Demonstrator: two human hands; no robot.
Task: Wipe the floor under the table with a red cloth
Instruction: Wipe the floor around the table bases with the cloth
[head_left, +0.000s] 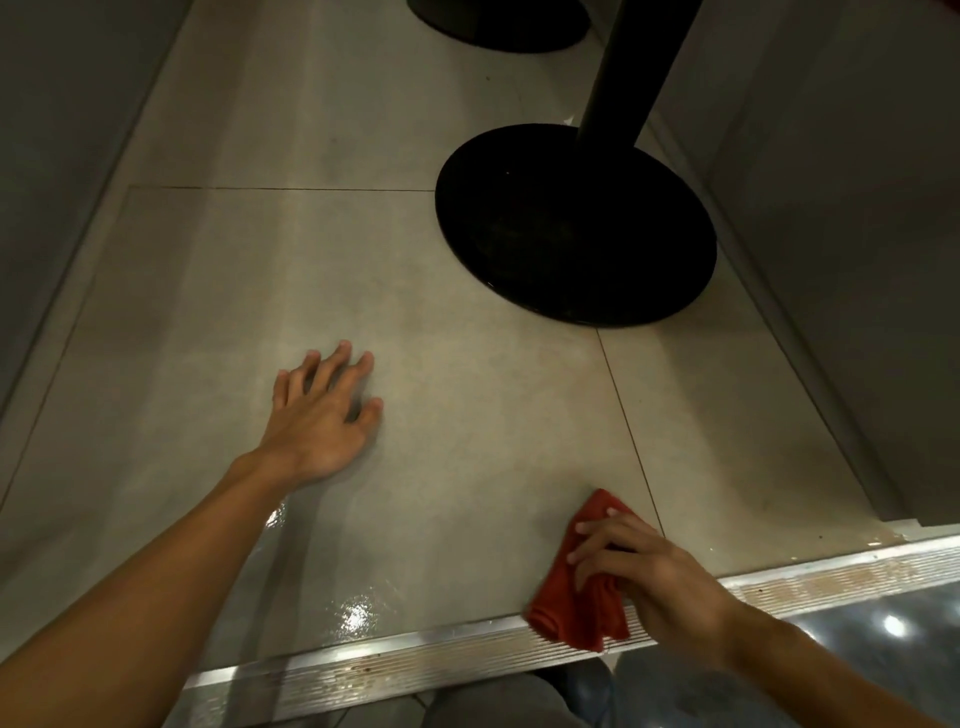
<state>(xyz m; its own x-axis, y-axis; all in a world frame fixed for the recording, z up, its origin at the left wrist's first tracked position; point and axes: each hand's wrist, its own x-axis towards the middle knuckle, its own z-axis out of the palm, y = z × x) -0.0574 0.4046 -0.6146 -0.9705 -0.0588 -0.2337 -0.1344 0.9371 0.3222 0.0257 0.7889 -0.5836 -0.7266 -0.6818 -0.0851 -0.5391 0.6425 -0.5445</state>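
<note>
Evidently wiping is under way: the right hand (639, 566) holds the red cloth (556, 608), fingers (602, 530) curled round it, at the floor's (467, 415) near edge by the metal strip (415, 660). The cloth's long axis runs near-to-far, tip toward the table base (571, 228). The left hand (317, 415) braces, fingers spread. The next stroke should probably sweep forward.

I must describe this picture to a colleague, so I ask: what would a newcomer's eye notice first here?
The red cloth, the only bright colour, sits at the lower right over the metal strip, gripped by the right hand. Next comes the big black round table base on the pale floor, upper right. The left hand rests spread open on that floor, centre left.
</note>
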